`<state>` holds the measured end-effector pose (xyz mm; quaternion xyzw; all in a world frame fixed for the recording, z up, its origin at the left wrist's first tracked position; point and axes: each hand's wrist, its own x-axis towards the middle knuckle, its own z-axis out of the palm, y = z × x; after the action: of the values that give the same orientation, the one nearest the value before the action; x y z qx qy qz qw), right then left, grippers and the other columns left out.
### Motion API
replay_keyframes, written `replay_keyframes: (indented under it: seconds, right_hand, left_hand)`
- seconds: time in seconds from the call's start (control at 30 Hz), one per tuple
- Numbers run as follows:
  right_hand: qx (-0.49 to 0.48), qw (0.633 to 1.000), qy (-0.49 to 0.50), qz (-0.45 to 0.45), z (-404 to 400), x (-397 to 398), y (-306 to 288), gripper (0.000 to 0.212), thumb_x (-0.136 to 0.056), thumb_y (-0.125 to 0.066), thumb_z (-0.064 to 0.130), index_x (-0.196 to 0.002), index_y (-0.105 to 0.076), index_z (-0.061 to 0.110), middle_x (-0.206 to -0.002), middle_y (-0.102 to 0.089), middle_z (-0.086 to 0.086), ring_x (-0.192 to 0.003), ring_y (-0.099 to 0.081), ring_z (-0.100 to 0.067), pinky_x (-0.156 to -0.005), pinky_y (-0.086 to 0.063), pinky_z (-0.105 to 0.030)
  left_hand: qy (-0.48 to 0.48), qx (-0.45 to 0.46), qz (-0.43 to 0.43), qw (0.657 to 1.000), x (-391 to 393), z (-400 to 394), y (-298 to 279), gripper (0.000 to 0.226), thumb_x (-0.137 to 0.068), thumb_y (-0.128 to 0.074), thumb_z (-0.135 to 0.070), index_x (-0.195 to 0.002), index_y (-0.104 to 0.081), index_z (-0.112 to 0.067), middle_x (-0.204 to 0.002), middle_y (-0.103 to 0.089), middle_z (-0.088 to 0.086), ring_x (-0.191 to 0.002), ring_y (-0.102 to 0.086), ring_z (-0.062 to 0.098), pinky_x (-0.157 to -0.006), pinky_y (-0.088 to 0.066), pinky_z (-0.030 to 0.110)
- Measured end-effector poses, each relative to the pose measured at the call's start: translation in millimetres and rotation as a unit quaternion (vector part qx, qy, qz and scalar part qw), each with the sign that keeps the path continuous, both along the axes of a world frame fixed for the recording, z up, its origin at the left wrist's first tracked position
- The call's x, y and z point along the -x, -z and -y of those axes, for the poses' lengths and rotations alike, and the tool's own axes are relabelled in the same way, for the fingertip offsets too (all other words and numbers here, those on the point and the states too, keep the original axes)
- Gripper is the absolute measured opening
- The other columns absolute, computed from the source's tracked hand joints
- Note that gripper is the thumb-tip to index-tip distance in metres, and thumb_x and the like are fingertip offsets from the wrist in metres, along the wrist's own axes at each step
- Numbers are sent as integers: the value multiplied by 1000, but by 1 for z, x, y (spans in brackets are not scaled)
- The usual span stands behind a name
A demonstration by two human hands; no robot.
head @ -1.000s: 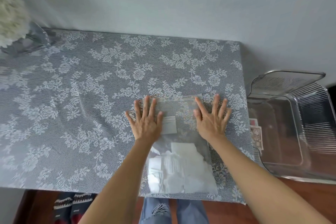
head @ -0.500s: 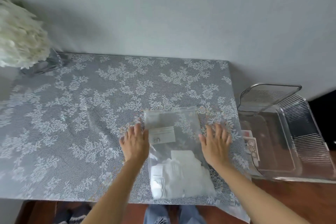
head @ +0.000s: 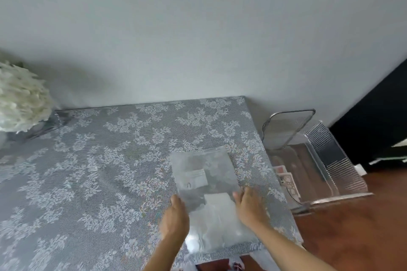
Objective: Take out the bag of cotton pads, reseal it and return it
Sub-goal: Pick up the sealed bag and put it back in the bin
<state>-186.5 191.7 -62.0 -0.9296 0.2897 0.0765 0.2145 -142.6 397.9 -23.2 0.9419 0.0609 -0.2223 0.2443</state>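
The clear bag [head: 209, 196] lay flat on the lace tablecloth [head: 99, 171] near its right edge. The left hand [head: 175, 219] and right hand [head: 250, 205] flanked it, touching its sides; finger grip blurred, cannot tell.

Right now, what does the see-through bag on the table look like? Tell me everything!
The bag is clear, thin plastic, lying flat on the lace tablecloth near the table's right front corner. A small white label sits on its upper half; white cotton pads bunch in the lower half. The left hand and right hand touch its two sides.
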Motion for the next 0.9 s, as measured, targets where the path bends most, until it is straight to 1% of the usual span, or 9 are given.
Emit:
replay_keyframes:
  seconds: [0.13,0.2,0.3,0.4,0.5,0.57,0.67,0.73,0.9]
  right_hand:
    - [-79,997,21,-14,-11,-1,0,24,-99,-44,30,-87,-58,14,-81,-58,-1,-81,-62,-19,-70,-48,-26]
    - [-150,986,58,48,-7,-3,-6,21,-99,-43,21,-82,-54,14,-70,-52,0,-61,-50,-12,-51,-38,-16]
    - [-191,965,96,152,21,-4,-25,28,-99,-42,23,-73,-45,14,-59,-42,3,-47,-35,-9,-40,-31,-18]
    - [-165,957,83,222,76,-6,-54,26,-99,-44,27,-80,-46,10,-59,-41,4,-48,-37,-9,-43,-27,-20]
    - [-127,954,88,256,150,-8,-83,22,-98,-48,29,-81,-44,15,-61,-46,9,-49,-43,-3,-41,-33,-15]
    - [-114,954,108,255,204,-7,-91,23,-97,-51,30,-80,-43,17,-66,-49,10,-55,-48,-9,-47,-36,-15]
    - [-109,960,140,215,280,-6,-85,27,-95,-54,31,-78,-41,15,-73,-54,2,-69,-51,-21,-61,-34,-31]
    - [-111,967,150,173,319,-3,-71,30,-94,-54,31,-75,-40,13,-70,-53,-3,-68,-51,-23,-61,-33,-33]
    - [-134,978,155,47,378,2,-20,38,-95,-52,29,-65,-31,18,-62,-41,5,-72,-48,-22,-62,-32,-33]
  left_hand:
    - [3,97,53,994,8,9,-2,10,-97,-35,-4,-99,-35,-14,-75,-62,4,-48,-45,9,-43,-31,25]
    - [-15,140,84,987,5,19,-8,12,-98,-33,-5,-95,-34,-17,-83,-68,8,-47,-49,12,-41,-29,22]
    - [-4,186,147,972,-9,49,-26,19,-95,-32,3,-93,-36,-15,-82,-67,11,-51,-56,20,-37,-33,20]
    - [24,212,190,958,-28,100,-46,21,-92,-33,9,-99,-40,-9,-78,-64,3,-49,-55,18,-37,-34,21]
    - [42,258,204,943,-42,171,-61,14,-98,-31,-1,-102,-43,-6,-80,-66,4,-53,-58,26,-42,-43,33]
    - [28,300,176,937,-49,224,-64,15,-100,-30,-10,-94,-43,-12,-79,-66,4,-60,-58,24,-47,-45,35]
    - [12,310,124,942,-53,296,-48,16,-100,-30,-14,-92,-43,-10,-79,-62,8,-64,-53,21,-47,-39,28]
    - [26,277,109,954,-50,336,-28,15,-99,-31,-11,-100,-44,-3,-80,-60,12,-66,-53,25,-47,-40,29]
    - [-15,197,-11,980,-37,395,32,14,-95,-38,-8,-107,-44,-3,-103,-64,21,-82,-56,29,-72,-48,38]
